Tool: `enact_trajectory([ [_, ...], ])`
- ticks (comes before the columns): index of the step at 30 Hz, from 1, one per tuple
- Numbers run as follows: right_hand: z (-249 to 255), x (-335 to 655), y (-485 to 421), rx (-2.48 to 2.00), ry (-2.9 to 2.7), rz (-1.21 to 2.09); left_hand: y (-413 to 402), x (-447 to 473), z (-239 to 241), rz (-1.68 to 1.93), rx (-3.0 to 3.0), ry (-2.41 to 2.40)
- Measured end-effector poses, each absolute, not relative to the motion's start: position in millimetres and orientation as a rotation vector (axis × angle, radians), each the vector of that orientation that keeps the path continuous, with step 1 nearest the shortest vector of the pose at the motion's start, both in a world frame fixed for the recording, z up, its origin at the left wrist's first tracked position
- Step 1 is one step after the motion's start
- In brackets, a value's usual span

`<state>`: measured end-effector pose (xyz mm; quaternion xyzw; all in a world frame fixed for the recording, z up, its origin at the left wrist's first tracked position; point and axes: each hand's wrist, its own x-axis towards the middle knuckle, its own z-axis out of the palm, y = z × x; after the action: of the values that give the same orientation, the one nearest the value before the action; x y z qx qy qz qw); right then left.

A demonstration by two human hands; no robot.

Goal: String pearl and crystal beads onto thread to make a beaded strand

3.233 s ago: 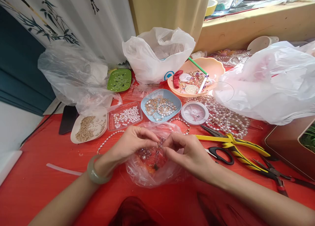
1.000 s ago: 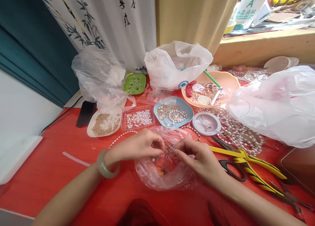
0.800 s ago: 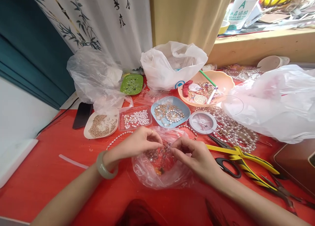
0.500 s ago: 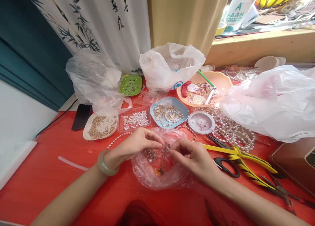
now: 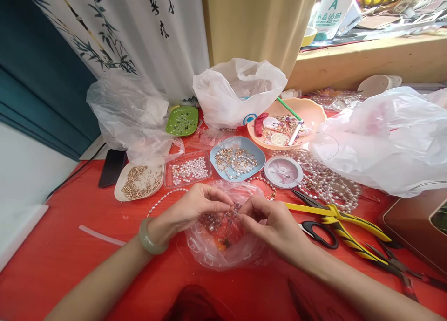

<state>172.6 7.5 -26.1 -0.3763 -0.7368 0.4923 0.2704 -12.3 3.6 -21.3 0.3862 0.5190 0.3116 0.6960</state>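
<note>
My left hand [image 5: 200, 203], with a pale green bangle [image 5: 151, 237] on its wrist, is closed in a pinch, thumb against fingertips. Opposite it, my right hand [image 5: 270, 218] pinches too, the fingertips a small gap from the left ones. What they hold is too small to make out. Both hands are above a thin clear plastic bag [image 5: 226, 260] on the red table. Dark and clear beads [image 5: 214, 223] show inside the bag, with an orange piece [image 5: 220, 244] near its front. A string of pearl beads [image 5: 164, 201] lies behind my left wrist.
Behind the bag stand a cream dish [image 5: 120, 190] of gold beads, a clear tray [image 5: 169, 181] of pearls, a blue dish [image 5: 218, 148] and a white spool [image 5: 296, 172]. Scissors [image 5: 331, 242] and yellow pliers [image 5: 363, 224] lie right. A white plastic bag [image 5: 370, 148] covers the far right.
The view has shifted slightly, so the table's things sit a little further left. Both hands keep their pinch over the bag, with hardly any movement.
</note>
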Motion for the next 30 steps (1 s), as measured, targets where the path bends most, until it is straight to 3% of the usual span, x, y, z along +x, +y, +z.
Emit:
enact_trajectory([
  [30, -33, 173, 11, -1.011, -2.060, 1.304, 2, -10, -9, 0.671, 1.136, 1.223],
])
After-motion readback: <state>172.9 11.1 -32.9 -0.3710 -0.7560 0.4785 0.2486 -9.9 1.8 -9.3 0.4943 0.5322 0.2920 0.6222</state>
